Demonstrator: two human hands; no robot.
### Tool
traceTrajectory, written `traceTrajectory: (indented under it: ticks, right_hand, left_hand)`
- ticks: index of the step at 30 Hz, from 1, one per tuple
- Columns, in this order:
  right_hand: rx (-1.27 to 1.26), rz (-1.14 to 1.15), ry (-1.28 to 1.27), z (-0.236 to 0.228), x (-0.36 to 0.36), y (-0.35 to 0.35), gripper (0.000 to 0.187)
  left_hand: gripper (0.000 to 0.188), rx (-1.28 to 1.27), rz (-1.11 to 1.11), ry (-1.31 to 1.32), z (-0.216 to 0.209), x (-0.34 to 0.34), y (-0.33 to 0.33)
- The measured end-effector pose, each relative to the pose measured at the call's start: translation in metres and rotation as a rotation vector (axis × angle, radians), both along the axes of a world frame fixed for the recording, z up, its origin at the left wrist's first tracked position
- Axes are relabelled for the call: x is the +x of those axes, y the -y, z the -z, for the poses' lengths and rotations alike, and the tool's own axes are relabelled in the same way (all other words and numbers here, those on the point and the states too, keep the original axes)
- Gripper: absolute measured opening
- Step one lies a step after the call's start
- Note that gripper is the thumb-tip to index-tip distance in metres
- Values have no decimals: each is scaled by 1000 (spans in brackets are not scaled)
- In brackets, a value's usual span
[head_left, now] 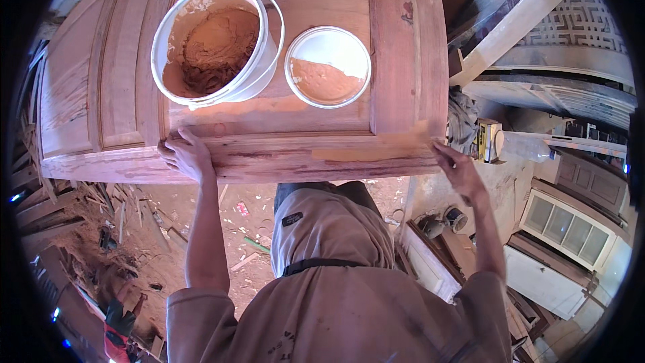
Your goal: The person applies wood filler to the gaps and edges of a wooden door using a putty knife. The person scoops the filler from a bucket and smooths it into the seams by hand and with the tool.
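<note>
A large reddish wooden panelled door (269, 117) lies flat in front of me. My left hand (188, 154) rests on its near edge with the fingers apart, holding nothing. At the right end of that edge, my right hand (459, 169) is closed in a pinch; what it grips is too blurred to make out. Beside its fingertips, orange-tan filler (363, 154) is smeared along the near rail. On the door stands a white bucket (267, 70) of orange-brown filler (218, 44), its handle to the right. Right of it lies a round white lid (329, 44) partly coated with filler.
Wooden boards (514, 27) lean at the right, by a grey cloth (462, 117) and a yellow box (489, 140). A plastic bottle (531, 146) lies nearby. A white-framed window (568, 228) and door panels stand lower right. Wood scraps and shavings litter the floor (242, 212).
</note>
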State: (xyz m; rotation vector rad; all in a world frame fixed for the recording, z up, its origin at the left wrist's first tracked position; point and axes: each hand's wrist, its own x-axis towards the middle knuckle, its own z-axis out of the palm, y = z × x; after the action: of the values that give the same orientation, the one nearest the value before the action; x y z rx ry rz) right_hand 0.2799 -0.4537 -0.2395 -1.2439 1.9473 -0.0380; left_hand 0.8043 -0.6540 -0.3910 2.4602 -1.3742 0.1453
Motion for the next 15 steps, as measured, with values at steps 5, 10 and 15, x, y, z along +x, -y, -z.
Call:
traceTrajectory:
  ticks: [5, 10, 15]
  right_hand:
    - [-316, 345, 166, 45, 87, -25, 38]
    - [-544, 412, -21, 62, 137, -21, 39]
    - [-518, 417, -166, 81, 149, -11, 42]
  left_hand:
    - [61, 15, -10, -25, -4, -2, 1]
    - [60, 73, -10, -7, -6, -3, 2]
    - [63, 89, -17, -15, -2, -1, 2]
